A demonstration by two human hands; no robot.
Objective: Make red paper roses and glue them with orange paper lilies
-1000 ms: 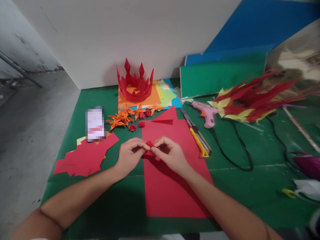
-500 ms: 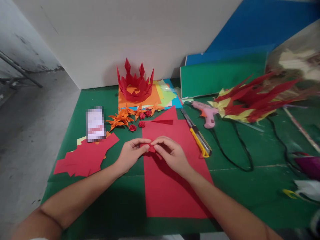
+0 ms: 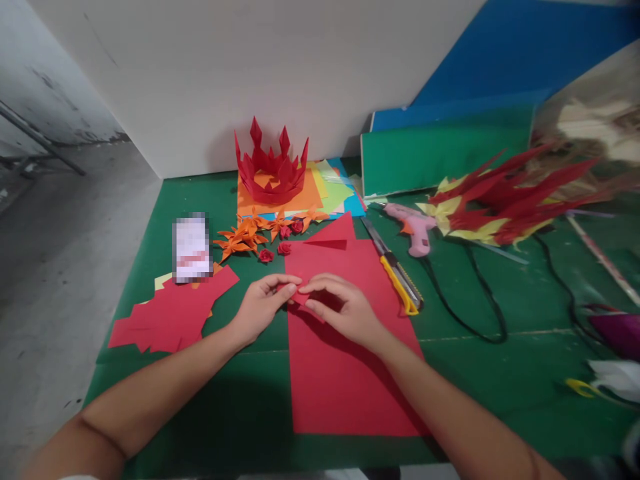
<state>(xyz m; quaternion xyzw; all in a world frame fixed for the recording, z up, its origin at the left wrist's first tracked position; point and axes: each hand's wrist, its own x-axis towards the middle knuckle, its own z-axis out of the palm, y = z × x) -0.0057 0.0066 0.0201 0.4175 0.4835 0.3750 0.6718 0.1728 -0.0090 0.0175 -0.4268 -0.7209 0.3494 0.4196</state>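
A small piece of red folded paper [image 3: 301, 298] is pinched between my two hands, above a large red paper sheet [image 3: 345, 393]. My left hand [image 3: 264, 303] grips its left side with thumb and forefinger. On the other side, my right hand [image 3: 345, 303] holds it with bent fingers, which hide part of it. Just beyond lie small red paper roses [image 3: 266, 255] and orange paper flowers [image 3: 243, 237]. A red folded triangle of paper [image 3: 335, 233] rests at the sheet's far edge. To the right is a yellow box cutter [image 3: 395, 277].
A red paper crown [image 3: 271, 173] stands on coloured sheets at the back. Left are a phone [image 3: 192, 248] and red paper strips [image 3: 170, 317]. A pink glue gun [image 3: 413, 227] with a black cord lies right, near a red and yellow paper piece [image 3: 500, 200].
My right thumb and fingers have shifted slightly on the folded paper, and the paper has turned a little. Everything else on the table stays where it was.
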